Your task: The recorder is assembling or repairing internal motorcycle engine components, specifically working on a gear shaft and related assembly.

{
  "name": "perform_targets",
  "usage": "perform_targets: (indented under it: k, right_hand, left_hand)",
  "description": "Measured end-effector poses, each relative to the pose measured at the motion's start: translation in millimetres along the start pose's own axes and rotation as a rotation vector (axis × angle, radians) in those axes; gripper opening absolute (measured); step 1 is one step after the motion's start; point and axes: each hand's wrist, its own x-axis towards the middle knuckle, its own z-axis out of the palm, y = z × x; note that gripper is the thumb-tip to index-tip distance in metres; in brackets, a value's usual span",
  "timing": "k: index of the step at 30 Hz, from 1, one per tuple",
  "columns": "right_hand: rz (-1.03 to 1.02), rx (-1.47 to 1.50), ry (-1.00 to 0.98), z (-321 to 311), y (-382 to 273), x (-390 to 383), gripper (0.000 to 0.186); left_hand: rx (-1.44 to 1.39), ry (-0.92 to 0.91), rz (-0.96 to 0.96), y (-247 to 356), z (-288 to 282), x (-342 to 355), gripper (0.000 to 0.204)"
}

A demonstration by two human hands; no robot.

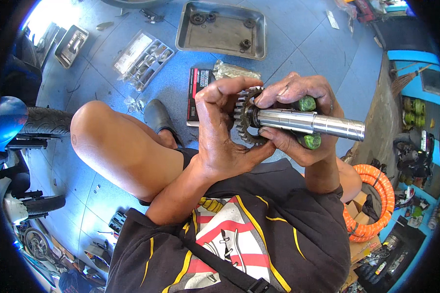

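In front of my lap I hold a shiny metal shaft [303, 122] roughly level, with a toothed gear [244, 116] around its left end. My left hand [216, 129] is curled round the gear's left side, index finger over the top and thumb below. My right hand [300, 95] is closed around what look like pliers with green handles [312, 141]. Their handle ends show above and below the shaft, while the jaws are hidden. Fingertips of my right hand press close to the gear's face. The shaft's free end points right.
On the tiled floor lie a metal tray [222, 36] with gears, a parts case [144, 61], a smaller tray [72, 45] and a black-and-red box [194, 95]. A motorcycle tyre [46, 120] is at left. An orange coil [386, 195] lies at right, near a broom [406, 80].
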Motion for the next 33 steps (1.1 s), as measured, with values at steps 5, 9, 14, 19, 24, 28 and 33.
perform_targets:
  k: [5, 9, 14, 19, 24, 28, 33]
  right_hand:
    - [0.065, 0.054, -0.005, 0.9, 1.3, 1.0, 0.047]
    - [0.117, 0.140, 0.006, 5.2, 4.8, -0.3, 0.051]
    - [0.082, 0.142, 0.012, 8.4, 6.6, 1.8, 0.056]
    - [0.098, 0.085, -0.006, 11.4, 2.9, 2.9, 0.052]
    - [0.151, 0.093, 0.018, 11.0, 5.3, -3.6, 0.050]
    - [0.231, 0.189, 0.098, -16.4, 19.0, 3.5, 0.050]
    - [0.663, -0.057, 0.738, -69.3, 150.6, -47.0, 0.040]
  left_hand:
    - [0.359, -0.004, -0.057, 6.5, -5.9, 3.0, 0.081]
    - [0.397, 0.142, -0.014, 7.2, -4.1, 4.0, 0.071]
    - [0.423, 0.147, -0.012, 6.1, -3.9, 2.5, 0.073]
    - [0.334, 0.127, -0.073, -0.9, -8.1, -4.1, 0.082]
    - [0.284, 0.094, -0.189, 8.7, -6.4, 1.2, 0.082]
    - [0.215, 0.017, -0.363, 11.3, -12.8, 7.1, 0.063]
    - [0.026, 0.227, -0.599, 22.1, -30.4, 23.0, 0.050]
